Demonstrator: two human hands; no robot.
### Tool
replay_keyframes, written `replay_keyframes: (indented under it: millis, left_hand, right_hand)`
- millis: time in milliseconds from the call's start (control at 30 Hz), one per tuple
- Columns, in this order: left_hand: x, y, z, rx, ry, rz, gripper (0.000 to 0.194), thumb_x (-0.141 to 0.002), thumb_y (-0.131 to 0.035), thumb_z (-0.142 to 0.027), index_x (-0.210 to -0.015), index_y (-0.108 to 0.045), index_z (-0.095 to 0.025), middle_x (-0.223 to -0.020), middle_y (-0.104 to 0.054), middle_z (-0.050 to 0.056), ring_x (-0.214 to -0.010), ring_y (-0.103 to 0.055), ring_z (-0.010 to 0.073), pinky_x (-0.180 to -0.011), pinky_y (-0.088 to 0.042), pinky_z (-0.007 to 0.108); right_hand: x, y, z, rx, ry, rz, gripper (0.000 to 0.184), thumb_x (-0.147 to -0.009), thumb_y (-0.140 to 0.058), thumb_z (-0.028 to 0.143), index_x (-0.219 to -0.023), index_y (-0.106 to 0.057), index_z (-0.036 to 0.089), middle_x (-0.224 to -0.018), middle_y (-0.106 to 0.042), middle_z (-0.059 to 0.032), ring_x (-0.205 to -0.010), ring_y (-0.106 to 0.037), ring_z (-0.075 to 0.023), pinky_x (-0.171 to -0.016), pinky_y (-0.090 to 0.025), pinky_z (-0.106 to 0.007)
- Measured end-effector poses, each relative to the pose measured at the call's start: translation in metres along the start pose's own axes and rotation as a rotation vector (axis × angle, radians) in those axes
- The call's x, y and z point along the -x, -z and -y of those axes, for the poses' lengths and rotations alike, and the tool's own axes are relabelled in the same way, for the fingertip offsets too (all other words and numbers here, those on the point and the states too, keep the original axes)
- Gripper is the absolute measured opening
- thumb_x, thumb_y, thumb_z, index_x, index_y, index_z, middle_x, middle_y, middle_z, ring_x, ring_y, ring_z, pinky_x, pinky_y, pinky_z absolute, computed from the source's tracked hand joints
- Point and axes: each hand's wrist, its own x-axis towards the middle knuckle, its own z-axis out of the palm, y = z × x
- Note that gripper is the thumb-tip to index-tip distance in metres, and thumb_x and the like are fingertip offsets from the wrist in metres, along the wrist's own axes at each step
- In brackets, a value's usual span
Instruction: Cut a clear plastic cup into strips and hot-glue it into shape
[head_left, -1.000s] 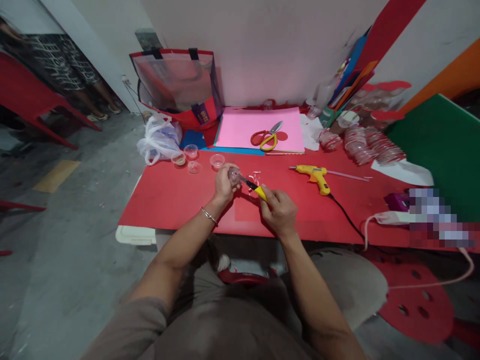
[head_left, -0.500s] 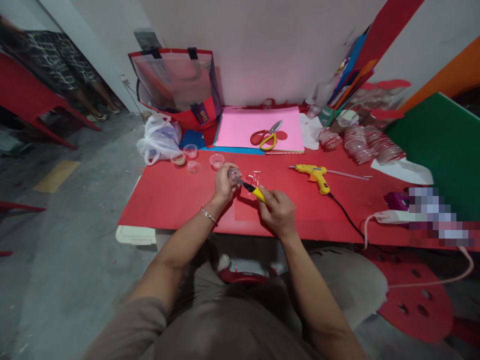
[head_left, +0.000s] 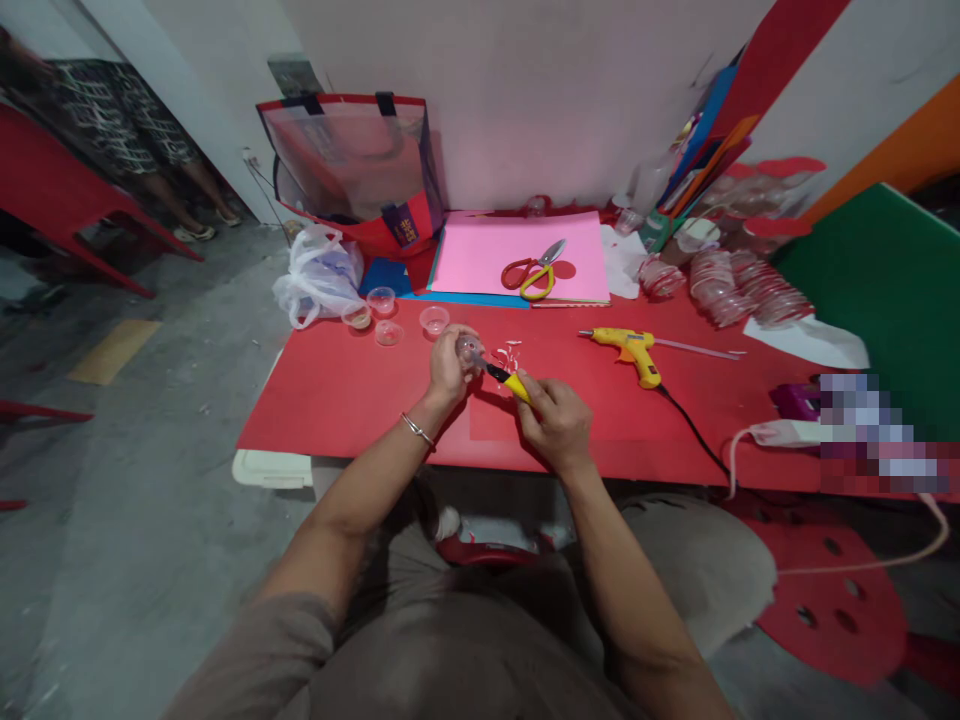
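Note:
My left hand [head_left: 450, 365] is closed around a small clear plastic cup [head_left: 469, 348], held just above the red table [head_left: 360, 410]. In my right hand [head_left: 559, 420] is a yellow and black soldering iron or utility knife-like tool [head_left: 514, 383], gripped by its yellow handle. Its thin grey tip meets the cup; whether it goes through the wall I cannot tell. White and pinkish scraps [head_left: 511, 352] lie on the table just beyond the tool. Left of the cup stand several more small clear cups [head_left: 434, 321].
A yellow glue gun [head_left: 630, 350] with a black cord lies to the right. Scissors [head_left: 536, 275] rest on pink paper [head_left: 472, 255] at the back. A mesh bag [head_left: 352, 160] and a white plastic bag [head_left: 319, 275] stand back left. Stacked cups [head_left: 720, 285] lie back right. A person [head_left: 127, 110] stands far left.

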Motion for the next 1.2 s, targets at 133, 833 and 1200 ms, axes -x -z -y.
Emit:
replay_keyframes:
  millis: [133, 833, 1200]
  left_hand:
    - [0.0005, -0.0027, -0.0019, -0.002, 0.030, -0.008, 0.034, -0.095, -0.056, -0.051, -0.084, -0.058, -0.020, -0.066, -0.063, -0.001, -0.035, -0.033, 0.0035, -0.035, -0.019, 0.018]
    - [-0.0006, -0.0022, -0.0007, 0.026, 0.028, -0.015, 0.036, -0.095, -0.057, -0.053, -0.082, -0.058, -0.019, -0.065, -0.062, -0.001, -0.034, -0.031, 0.0035, -0.035, -0.019, 0.019]
    - [0.0018, -0.0026, -0.0024, 0.014, 0.040, -0.034, 0.036, -0.094, -0.058, -0.054, -0.083, -0.060, -0.019, -0.066, -0.062, -0.001, -0.035, -0.038, 0.0044, -0.036, -0.019, 0.019]
  right_hand:
    - [0.0006, -0.0025, -0.0001, -0.005, -0.040, 0.019, 0.042, -0.098, -0.063, 0.025, -0.140, -0.070, 0.025, -0.098, -0.074, -0.0080, -0.089, -0.064, -0.0199, -0.077, -0.048, -0.030]
    - [0.0000, -0.0039, -0.0003, -0.010, -0.035, -0.010, 0.040, -0.099, -0.063, 0.025, -0.138, -0.071, 0.023, -0.096, -0.073, -0.0072, -0.087, -0.063, -0.0195, -0.075, -0.046, -0.030]
    - [-0.0004, -0.0009, -0.0007, -0.017, -0.014, -0.046, 0.040, -0.099, -0.064, 0.025, -0.138, -0.070, 0.023, -0.096, -0.075, -0.0071, -0.086, -0.065, -0.0190, -0.076, -0.047, -0.029]
